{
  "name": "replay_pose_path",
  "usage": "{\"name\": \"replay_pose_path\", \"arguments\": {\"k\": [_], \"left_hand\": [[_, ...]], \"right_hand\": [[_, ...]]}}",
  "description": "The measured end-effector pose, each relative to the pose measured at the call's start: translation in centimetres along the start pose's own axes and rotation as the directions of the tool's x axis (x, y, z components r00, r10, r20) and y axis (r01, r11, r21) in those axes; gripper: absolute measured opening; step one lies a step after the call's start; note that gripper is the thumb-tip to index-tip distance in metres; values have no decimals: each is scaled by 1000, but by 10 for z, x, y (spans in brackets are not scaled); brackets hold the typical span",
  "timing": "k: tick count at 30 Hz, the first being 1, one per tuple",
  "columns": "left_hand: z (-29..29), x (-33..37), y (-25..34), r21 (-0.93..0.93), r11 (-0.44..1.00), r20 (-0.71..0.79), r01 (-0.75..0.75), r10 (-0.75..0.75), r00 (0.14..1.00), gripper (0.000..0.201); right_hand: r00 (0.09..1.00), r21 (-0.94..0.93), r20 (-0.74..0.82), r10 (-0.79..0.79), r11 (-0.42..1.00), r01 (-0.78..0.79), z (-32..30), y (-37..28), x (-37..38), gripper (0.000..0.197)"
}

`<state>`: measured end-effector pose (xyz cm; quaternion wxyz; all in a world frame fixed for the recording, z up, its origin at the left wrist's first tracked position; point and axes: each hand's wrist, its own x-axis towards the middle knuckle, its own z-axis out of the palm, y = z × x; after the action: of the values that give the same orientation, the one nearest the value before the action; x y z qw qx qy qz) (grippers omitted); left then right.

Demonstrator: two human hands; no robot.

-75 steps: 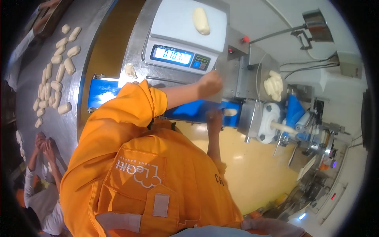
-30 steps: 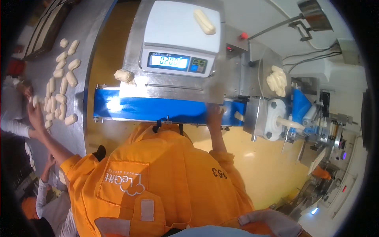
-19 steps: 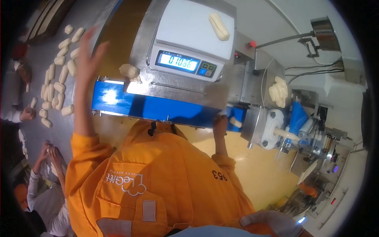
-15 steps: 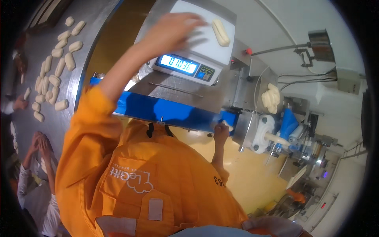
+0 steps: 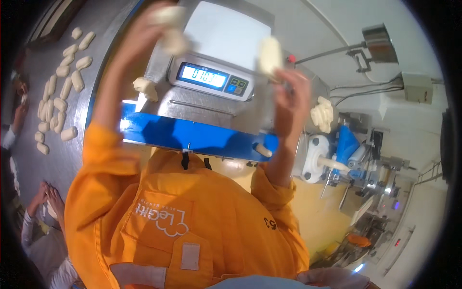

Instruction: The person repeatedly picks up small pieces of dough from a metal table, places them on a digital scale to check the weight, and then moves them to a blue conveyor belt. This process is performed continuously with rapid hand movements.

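your right hand (image 5: 292,94) pinches dough roll (image 5: 270,55) by near end beside right edge of scale (image 5: 226,31), probably sparing soft middle. left hand (image 5: 148,32) blurred at pale lump (image 5: 166,16); cannot tell whether grip spread or pinching.

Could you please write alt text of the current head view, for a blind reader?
The right hand of a person in an orange uniform holds a dough piece at the right edge of a white scale; the blurred left hand is by its left edge. A blue belt lies below the scale; more dough pieces lie on a metal table at left.
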<state>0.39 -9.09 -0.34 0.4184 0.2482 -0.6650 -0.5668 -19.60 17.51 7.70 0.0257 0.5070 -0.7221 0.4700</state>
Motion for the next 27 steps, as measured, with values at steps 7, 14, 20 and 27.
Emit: {"name": "replay_pose_path", "arguments": {"k": [7,14,20,27], "left_hand": [[-361,-116,-2,836,465,-309,291,-39,950,53],[-264,-72,-13,987,-144,92,-68,170,981,73],[70,25,45,791,152,550,-593,246,798,71],[132,77,34,574,-105,813,-812,-53,580,50]], "right_hand": [[990,65,23,141,988,-142,23,68,-123,29],[973,-637,-15,232,748,-188,7,215,-277,33],[844,-714,358,400,700,-29,17,273,-295,44],[916,-355,26,400,860,-366,-68,240,-229,42]]}}
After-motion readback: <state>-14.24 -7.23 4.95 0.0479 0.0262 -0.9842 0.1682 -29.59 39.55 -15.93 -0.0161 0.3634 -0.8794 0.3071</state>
